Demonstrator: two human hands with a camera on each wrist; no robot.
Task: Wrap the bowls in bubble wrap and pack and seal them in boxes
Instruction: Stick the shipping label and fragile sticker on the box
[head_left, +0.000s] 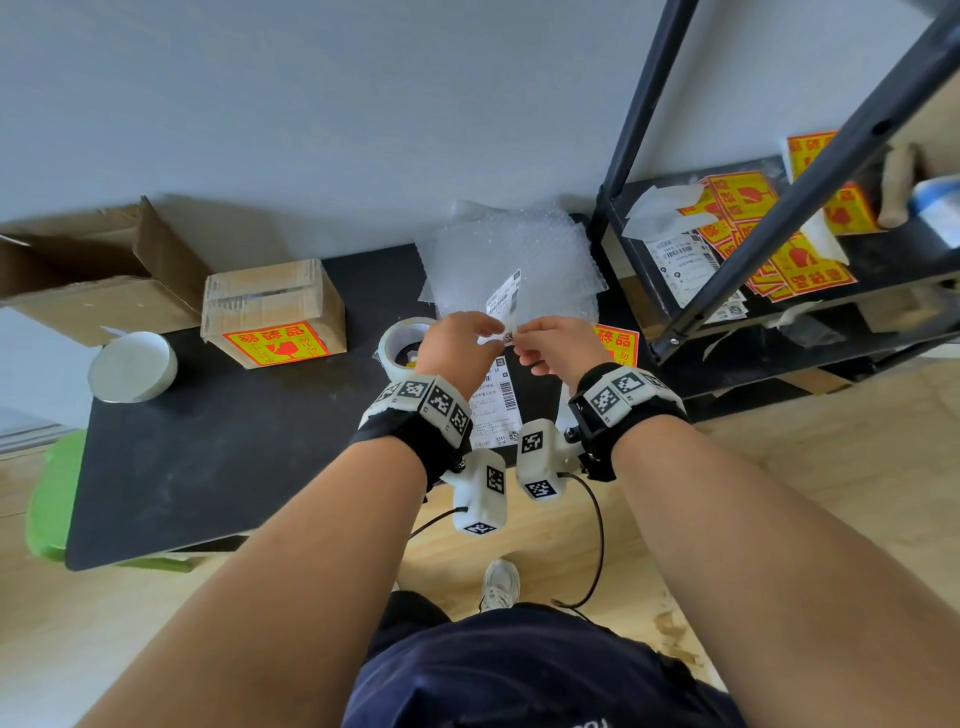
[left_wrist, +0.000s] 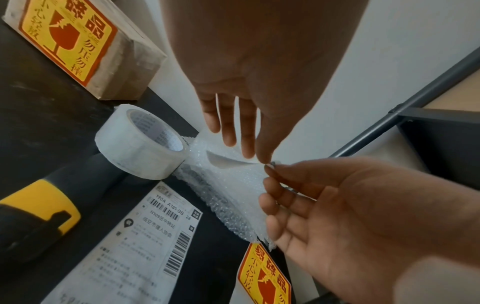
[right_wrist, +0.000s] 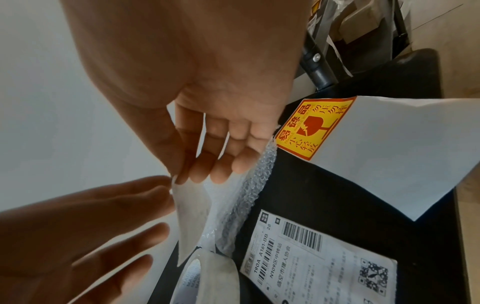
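Both hands are up over the near edge of the black table (head_left: 208, 467). The left hand (head_left: 460, 345) and right hand (head_left: 558, 343) each pinch the small shipping label (head_left: 503, 301) between them. Bubble wrap (head_left: 514, 254) lies just behind it, a white bowl (head_left: 132, 366) far left, a taped box (head_left: 272, 312) and tape roll (head_left: 405, 345) between.

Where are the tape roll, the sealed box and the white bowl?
tape roll (left_wrist: 130, 148), left wrist view, outer band.
sealed box (head_left: 270, 296), head view, taped top.
white bowl (head_left: 132, 366), head view, upturned base.
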